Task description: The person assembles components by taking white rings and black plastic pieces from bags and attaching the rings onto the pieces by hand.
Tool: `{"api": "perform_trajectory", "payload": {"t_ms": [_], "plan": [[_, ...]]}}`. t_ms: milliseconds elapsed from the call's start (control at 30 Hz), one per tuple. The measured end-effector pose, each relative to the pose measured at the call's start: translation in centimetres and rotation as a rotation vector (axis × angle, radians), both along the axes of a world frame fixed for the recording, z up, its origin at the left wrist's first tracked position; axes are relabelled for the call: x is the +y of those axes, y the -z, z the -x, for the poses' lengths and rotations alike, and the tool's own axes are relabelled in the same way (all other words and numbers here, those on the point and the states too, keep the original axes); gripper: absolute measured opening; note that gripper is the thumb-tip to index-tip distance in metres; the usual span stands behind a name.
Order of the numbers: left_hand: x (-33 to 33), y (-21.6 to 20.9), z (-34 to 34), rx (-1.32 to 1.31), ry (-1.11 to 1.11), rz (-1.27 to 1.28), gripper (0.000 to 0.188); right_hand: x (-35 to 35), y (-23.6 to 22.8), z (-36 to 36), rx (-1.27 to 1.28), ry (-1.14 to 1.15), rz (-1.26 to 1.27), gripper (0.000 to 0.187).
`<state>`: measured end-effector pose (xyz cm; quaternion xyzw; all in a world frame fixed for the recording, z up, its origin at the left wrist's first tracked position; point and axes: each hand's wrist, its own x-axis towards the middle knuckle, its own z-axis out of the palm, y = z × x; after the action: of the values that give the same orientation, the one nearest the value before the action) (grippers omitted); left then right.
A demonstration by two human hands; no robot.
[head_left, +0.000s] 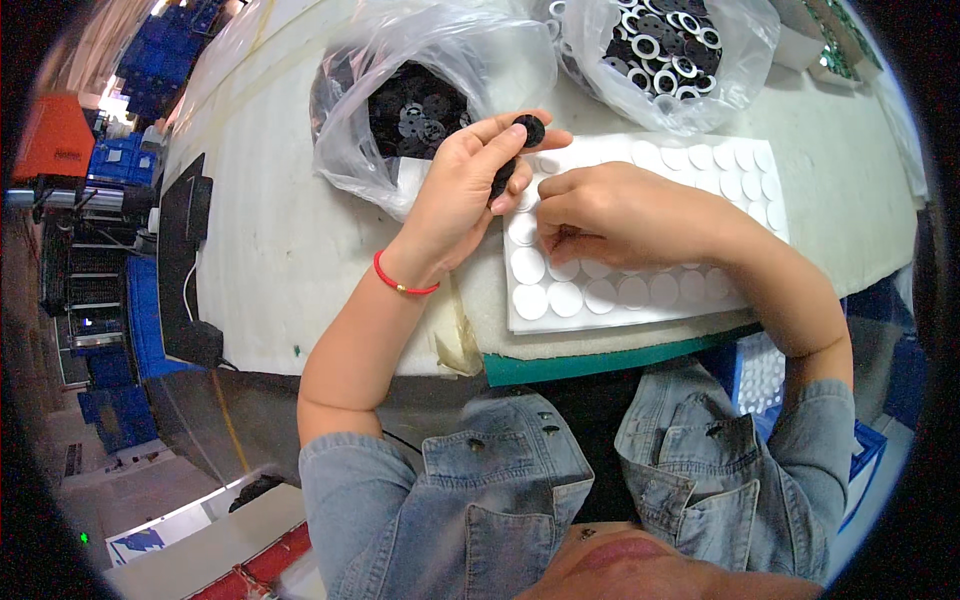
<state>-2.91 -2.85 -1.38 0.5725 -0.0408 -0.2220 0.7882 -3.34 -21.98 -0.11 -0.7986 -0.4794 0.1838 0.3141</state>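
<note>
My left hand (458, 185) is closed on small black round discs; one black disc (528, 131) shows between thumb and forefinger, and more dark pieces sit lower against the fingers. A red cord bracelet circles that wrist. My right hand (600, 213) is bent with its fingertips curled down and drawn together over the left part of a white sheet (640, 326). Rows of round white stickers (600, 296) cover the sheet. Whatever those right fingertips pinch is hidden beneath the hand.
Behind my left hand, a clear plastic bag (345, 140) lies open with black discs (415, 108) inside. Farther right, another bag (748, 60) holds black discs with white rings (645, 47). A black flat device (180, 250) stands by the table's left edge. Green edging (600, 362) runs along the front.
</note>
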Motion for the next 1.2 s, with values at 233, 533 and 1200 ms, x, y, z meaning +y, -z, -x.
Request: {"api": "perform_trajectory", "payload": {"t_ms": [233,533,1200], "plan": [[0.2,0.0,0.1,-0.015,0.022,-0.043,0.033,-1.5,-1.7,-1.0,0.363,-0.270,-0.029,0.015],[-0.2,-0.7,0.6,-0.076,0.155,-0.176,0.031,-1.4,-1.0,-2.8,0.368,0.457,-0.562,0.012],[-0.3,-0.4,0.9,-0.129,0.122,-0.191,0.028,-0.9,0.6,-2.5,0.189,0.471,-0.488,0.011]]}}
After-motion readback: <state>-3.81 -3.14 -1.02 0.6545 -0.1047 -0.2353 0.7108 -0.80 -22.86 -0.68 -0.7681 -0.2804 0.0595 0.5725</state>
